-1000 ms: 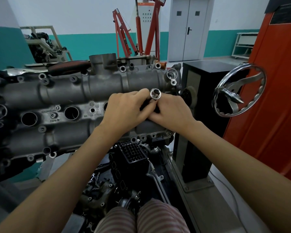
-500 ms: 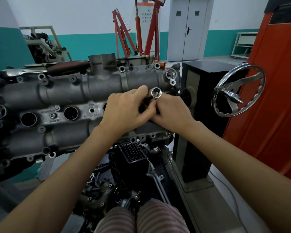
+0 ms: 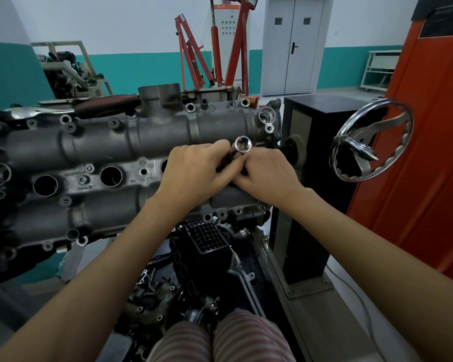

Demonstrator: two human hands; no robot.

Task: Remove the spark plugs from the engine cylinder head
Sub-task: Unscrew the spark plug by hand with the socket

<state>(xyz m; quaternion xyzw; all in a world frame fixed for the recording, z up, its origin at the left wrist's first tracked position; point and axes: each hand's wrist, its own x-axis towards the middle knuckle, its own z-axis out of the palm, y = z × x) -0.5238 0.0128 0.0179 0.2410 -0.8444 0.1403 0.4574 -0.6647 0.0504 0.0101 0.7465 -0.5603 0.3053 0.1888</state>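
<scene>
Cylinder head (image 3: pixel 94 142): mounted beneath both hands; open plug wells (image 3: pixel 111 176) are seen left of the left hand.
Handwheel (image 3: pixel 372 139): near the right hand, so swing room is judged limited there.
Left hand (image 3: pixel 194 173): curled around the socket.
Right hand (image 3: pixel 268 173): pinched on the socket.
Socket (image 3: pixel 242 145): held between the hands; a slip could drop it into a well.
Spark plugs: none visible.

Bare forearms without sleeves; striped trousers (image 3: pixel 220 338) in red and pale lines.
</scene>
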